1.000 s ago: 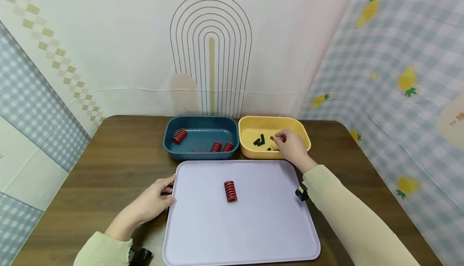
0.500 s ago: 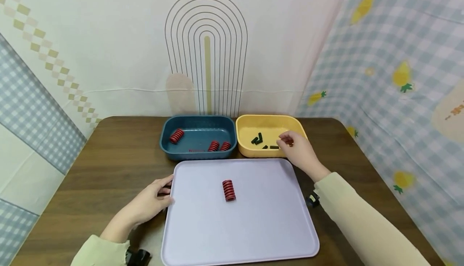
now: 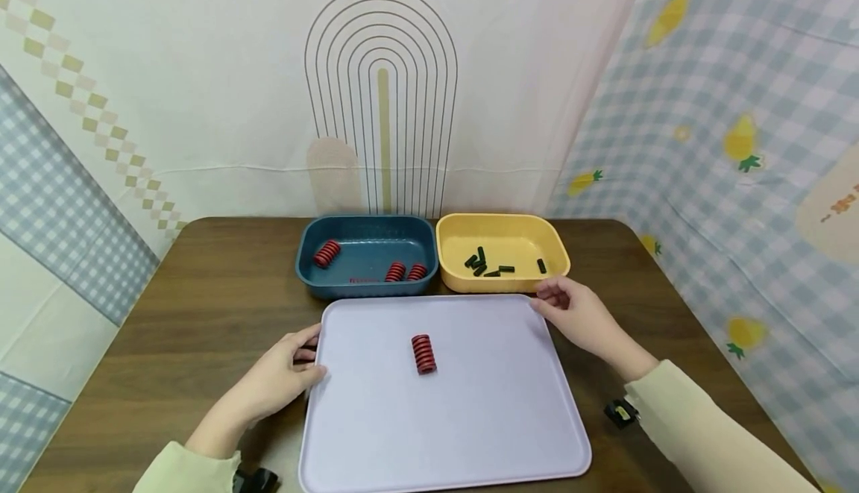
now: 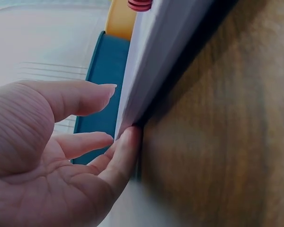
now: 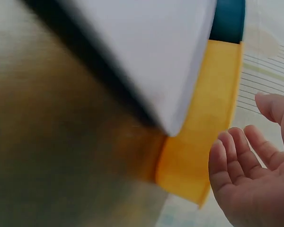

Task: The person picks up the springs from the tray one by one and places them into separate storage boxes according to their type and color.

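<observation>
My left hand (image 3: pixel 274 377) lies at the left edge of a pale lavender tray (image 3: pixel 496 396). In the left wrist view its lower fingers (image 4: pixel 125 151) touch the tray's side, while the thumb stands apart from them. A red coil spring (image 3: pixel 423 353) lies on the tray's upper middle. Near the tray's far right corner hovers my right hand (image 3: pixel 584 318), just in front of the yellow bin (image 3: pixel 499 229). The right wrist view shows that hand with loosely bent fingers (image 5: pixel 236 156) and nothing held. Several small dark green cylindrical pieces (image 3: pixel 506 269) lie in the yellow bin.
A dark blue bin (image 3: pixel 365 290) stands beside the yellow one, holding three red springs (image 3: pixel 326 253). Both bins sit behind the tray on a brown wooden table (image 3: pixel 221 284). A patterned cloth (image 3: pixel 235 105) hangs at the back and sides.
My right hand has drawn back from inside the yellow bin towards the tray's corner. The small dark piece it pinched earlier is no longer in its fingers. My left hand stays at the tray edge.
</observation>
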Demonstrator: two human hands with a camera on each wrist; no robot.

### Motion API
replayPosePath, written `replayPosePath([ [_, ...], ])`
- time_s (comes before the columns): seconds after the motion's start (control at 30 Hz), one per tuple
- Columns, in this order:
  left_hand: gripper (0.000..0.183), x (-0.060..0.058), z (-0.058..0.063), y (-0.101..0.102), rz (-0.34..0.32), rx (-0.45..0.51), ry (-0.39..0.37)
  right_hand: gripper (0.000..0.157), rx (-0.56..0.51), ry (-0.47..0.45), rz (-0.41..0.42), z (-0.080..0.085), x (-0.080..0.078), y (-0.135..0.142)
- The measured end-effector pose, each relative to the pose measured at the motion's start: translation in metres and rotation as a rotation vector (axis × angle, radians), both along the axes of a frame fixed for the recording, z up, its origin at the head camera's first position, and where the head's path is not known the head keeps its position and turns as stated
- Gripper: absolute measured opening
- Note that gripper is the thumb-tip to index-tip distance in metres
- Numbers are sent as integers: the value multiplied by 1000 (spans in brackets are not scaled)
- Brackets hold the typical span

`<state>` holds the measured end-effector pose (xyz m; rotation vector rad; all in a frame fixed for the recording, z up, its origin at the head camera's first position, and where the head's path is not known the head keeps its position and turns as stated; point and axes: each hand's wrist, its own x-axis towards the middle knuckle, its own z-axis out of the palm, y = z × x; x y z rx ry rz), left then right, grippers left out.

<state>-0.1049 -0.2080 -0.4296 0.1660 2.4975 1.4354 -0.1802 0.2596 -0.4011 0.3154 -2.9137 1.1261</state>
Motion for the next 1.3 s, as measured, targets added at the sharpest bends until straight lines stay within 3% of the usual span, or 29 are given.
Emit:
replayPosePath([
  [0.27,69,0,-1,2,-11,-30,42,37,-16,-98,10,-16,16,8],
  [0.7,66,3,-5,2,-20,10,54,37,-10,-114,40,-20,20,3],
  [1.03,66,2,-10,-4,-43,47,15,54,16,-59,240,-17,21,-22],
  [1.3,66,0,-8,-5,-71,43,11,61,127,-75,415,-13,20,-80],
])
